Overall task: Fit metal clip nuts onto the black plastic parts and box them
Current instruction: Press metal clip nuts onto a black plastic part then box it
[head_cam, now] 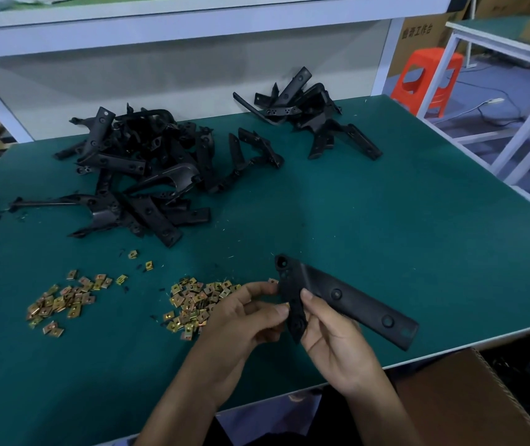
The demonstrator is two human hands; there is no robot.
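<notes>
My right hand (334, 342) grips a black plastic part (347, 297) by its lower arm, holding it above the green table near the front edge. My left hand (247, 317) pinches a small brass-coloured clip nut (284, 305) against the part's left edge. A heap of clip nuts (193, 304) lies just left of my left hand, and a second heap (61, 302) lies further left. A large pile of black parts (141, 175) sits at the back left, and a smaller pile (308, 117) at the back centre.
A brown cardboard box (469, 400) stands below the table's front right corner. The green mat (402, 220) spreads right of the piles. A white shelf frame runs along the back. An orange stool (427, 78) and a white rack stand to the right.
</notes>
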